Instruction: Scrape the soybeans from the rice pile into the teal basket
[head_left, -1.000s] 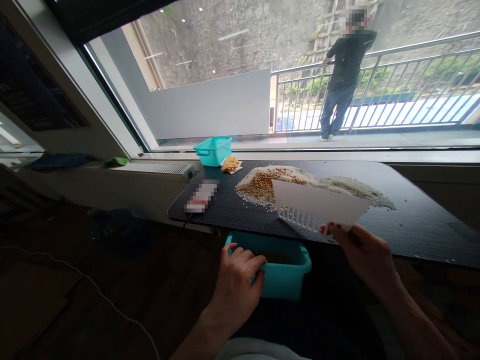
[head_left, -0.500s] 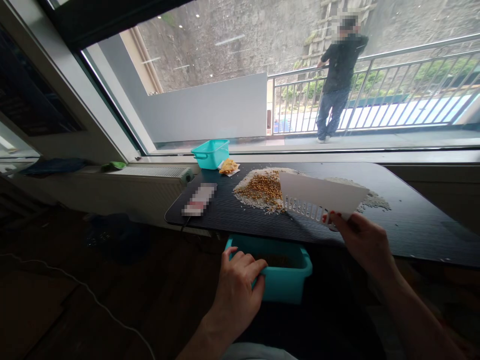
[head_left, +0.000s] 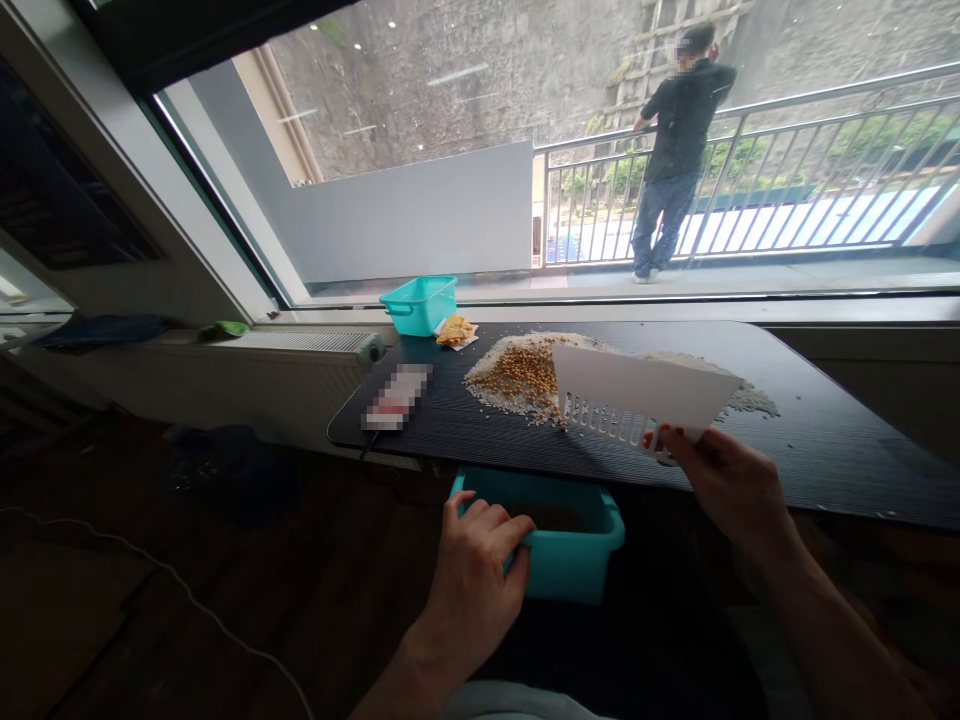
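My left hand grips the near-left rim of a teal plastic bin, held below the table's front edge, with dark grainy contents inside. In my right hand, the fingers pinch a white slotted plastic piece by its lower right part. That piece stands tilted over the table, its slots along the lower edge. Its left end meets a heap of yellow beans lying on spread white grains. Behind its right end shows a second patch of pale grains, partly hidden.
On the dark table, a second teal bin stands at the back left beside yellowish pieces on paper. A blurred flat object with a cable lies at the left. A person stands outside the window by a railing.
Both hands keep almost the same place and hold. The white slotted piece has shifted only very slightly, and the whole view has moved a little.
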